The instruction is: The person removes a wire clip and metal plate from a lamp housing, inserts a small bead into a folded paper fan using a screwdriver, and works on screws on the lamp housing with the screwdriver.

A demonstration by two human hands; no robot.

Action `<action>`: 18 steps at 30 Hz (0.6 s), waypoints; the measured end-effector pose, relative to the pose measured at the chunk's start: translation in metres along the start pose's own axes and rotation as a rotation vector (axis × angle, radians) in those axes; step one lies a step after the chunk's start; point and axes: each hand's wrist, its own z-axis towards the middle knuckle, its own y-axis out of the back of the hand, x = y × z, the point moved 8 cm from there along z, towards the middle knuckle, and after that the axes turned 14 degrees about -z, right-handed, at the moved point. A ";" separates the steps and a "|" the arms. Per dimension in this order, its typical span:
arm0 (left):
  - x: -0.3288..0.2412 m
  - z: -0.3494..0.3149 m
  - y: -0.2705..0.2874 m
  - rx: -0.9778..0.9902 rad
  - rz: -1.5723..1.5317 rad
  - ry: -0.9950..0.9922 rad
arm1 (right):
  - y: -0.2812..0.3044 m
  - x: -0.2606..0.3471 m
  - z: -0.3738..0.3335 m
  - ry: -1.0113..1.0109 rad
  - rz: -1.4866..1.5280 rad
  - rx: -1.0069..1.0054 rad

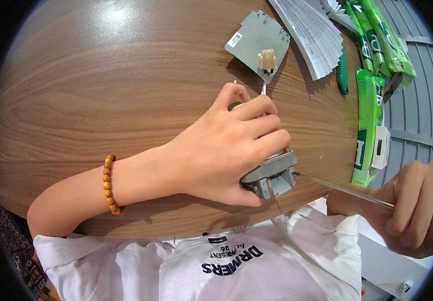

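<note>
My left hand [226, 143], with a beaded bracelet [107, 183] at its wrist, is wrapped over a small grey metal-framed device [272, 175] on the wooden table. Most of the device is hidden under the palm and fingers. From the right, my right hand [417, 208] is closed round a screwdriver [347, 190]; its handle is hidden in the fist. The long thin shaft points left, and its tip meets or nearly meets the device's right side. Beyond my left fingers lies a flat grey panel [256, 40] with a cream connector [266, 60] on it.
A fanned stack of white papers [309, 37] lies at the far right of the table [101, 100], beside a dark green object [342, 75]. Green packs [369, 130] line the right edge, one with a white box [381, 147] against it. Grey slatted panelling [427, 90] stands beyond.
</note>
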 end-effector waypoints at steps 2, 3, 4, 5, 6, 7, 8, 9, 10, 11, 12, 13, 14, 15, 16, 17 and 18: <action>-0.001 0.000 0.000 -0.008 0.010 -0.007 | 0.004 0.001 0.003 -0.002 0.019 -0.001; -0.001 0.000 0.000 -0.003 0.007 -0.009 | 0.007 0.001 0.005 -0.013 0.025 -0.007; -0.002 0.000 0.002 -0.025 0.004 -0.028 | 0.012 0.000 0.008 -0.025 0.029 -0.021; -0.003 0.000 0.004 -0.047 0.004 -0.047 | 0.018 -0.004 0.011 -0.043 0.030 -0.037; -0.003 0.001 0.000 -0.034 -0.001 -0.043 | 0.024 -0.001 0.012 -0.063 0.020 -0.067; -0.002 0.001 0.001 -0.033 0.000 -0.048 | 0.031 -0.004 0.014 -0.083 0.003 -0.095; -0.001 0.002 0.001 -0.026 0.000 -0.048 | 0.039 -0.005 0.017 -0.100 -0.017 -0.130; -0.001 0.003 0.001 -0.019 0.000 -0.050 | 0.042 -0.003 0.019 -0.126 -0.050 -0.160; -0.004 0.002 0.000 -0.046 0.013 -0.076 | 0.042 0.001 0.015 -0.151 -0.092 -0.195; -0.004 0.001 0.001 -0.053 0.015 -0.080 | 0.040 0.005 0.013 -0.176 -0.134 -0.223; -0.003 0.001 0.000 -0.053 0.018 -0.075 | 0.037 0.009 0.012 -0.195 -0.177 -0.238; -0.002 0.000 0.000 -0.053 0.018 -0.072 | 0.034 0.011 0.013 -0.213 -0.222 -0.254; -0.004 0.000 0.001 -0.060 0.007 -0.083 | 0.029 0.015 0.012 -0.229 -0.265 -0.266; -0.004 -0.001 0.002 -0.060 0.015 -0.077 | 0.024 0.018 0.011 -0.239 -0.303 -0.276; -0.004 -0.002 0.003 -0.060 0.024 -0.070 | 0.021 0.020 0.009 -0.244 -0.335 -0.287; -0.005 -0.003 0.005 -0.065 0.014 -0.083 | 0.018 0.020 0.006 -0.244 -0.360 -0.298; -0.003 -0.003 0.005 -0.048 0.020 -0.065 | 0.015 0.023 0.003 -0.240 -0.384 -0.307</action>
